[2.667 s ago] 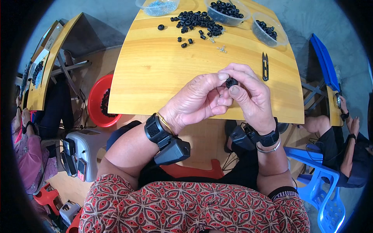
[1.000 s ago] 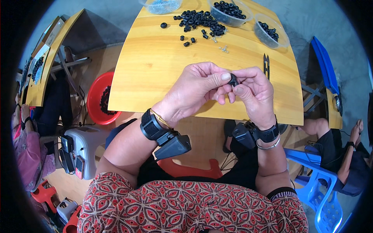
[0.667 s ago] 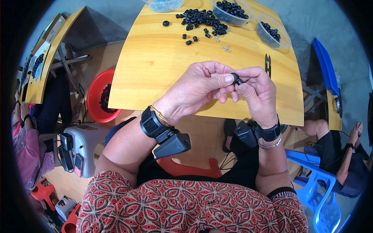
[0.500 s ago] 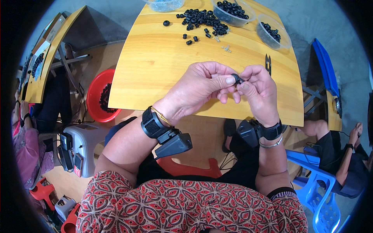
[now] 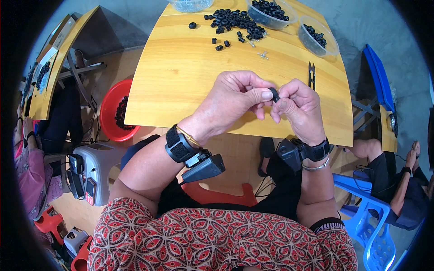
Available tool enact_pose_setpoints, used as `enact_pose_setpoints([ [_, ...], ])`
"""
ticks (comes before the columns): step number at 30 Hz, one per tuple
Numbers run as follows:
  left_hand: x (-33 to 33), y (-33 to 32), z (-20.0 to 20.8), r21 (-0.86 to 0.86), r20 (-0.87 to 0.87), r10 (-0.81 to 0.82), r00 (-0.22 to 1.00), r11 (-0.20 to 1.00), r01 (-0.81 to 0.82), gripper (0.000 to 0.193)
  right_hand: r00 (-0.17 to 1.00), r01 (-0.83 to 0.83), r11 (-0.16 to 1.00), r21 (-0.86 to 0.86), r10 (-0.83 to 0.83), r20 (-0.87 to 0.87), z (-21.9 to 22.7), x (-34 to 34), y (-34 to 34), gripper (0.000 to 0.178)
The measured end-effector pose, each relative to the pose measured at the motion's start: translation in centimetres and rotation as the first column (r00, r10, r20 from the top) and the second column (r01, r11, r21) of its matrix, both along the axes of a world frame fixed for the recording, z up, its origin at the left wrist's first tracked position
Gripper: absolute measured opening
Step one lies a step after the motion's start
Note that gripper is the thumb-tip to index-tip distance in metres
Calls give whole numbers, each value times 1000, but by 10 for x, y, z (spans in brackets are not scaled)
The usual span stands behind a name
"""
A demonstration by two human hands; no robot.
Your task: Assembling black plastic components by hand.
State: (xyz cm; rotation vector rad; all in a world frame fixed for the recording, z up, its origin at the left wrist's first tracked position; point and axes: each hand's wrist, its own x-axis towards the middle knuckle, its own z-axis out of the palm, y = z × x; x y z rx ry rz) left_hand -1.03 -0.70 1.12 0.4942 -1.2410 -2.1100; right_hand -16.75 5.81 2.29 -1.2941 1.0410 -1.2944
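Note:
A small black round part (image 5: 274, 94) is pinched between the thumb and fingers of my left hand (image 5: 235, 100), above the near part of the wooden table (image 5: 181, 90). My right hand (image 5: 299, 107) closes its thumb and forefinger on the part's right end, so the fingertips of both hands nearly meet. Farther off lies a loose pile of similar black parts (image 5: 231, 20), with several single ones in front of it. A few tiny clear pieces (image 5: 263, 55) lie nearer to me. Black thread snips (image 5: 312, 75) rest just beyond my right hand.
At the far edge stand a clear bowl of black parts (image 5: 270, 23), a second such bowl (image 5: 326, 49) and a tub of clear bits (image 5: 192, 5). A red basin (image 5: 106, 113) sits left of the table. People sit at both sides; a blue chair (image 5: 375, 217) stands at right.
The held part has turned slightly, and my right fingers have shifted a little lower along it. The grip of both hands stays on it.

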Motion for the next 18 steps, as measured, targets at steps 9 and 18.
enact_pose_setpoints([
  [9, 0, 1, -2, -1, -16, 11, 1000, 1000, -11, 12, 997, 28, 999, -17, -29, -68, -3, 1, 0, 10],
  [18, -2, 2, -2, 85, -41, 11, 999, 996, -8, 10, 983, 98, 988, -123, -115, -144, -8, 11, 1, 10],
])
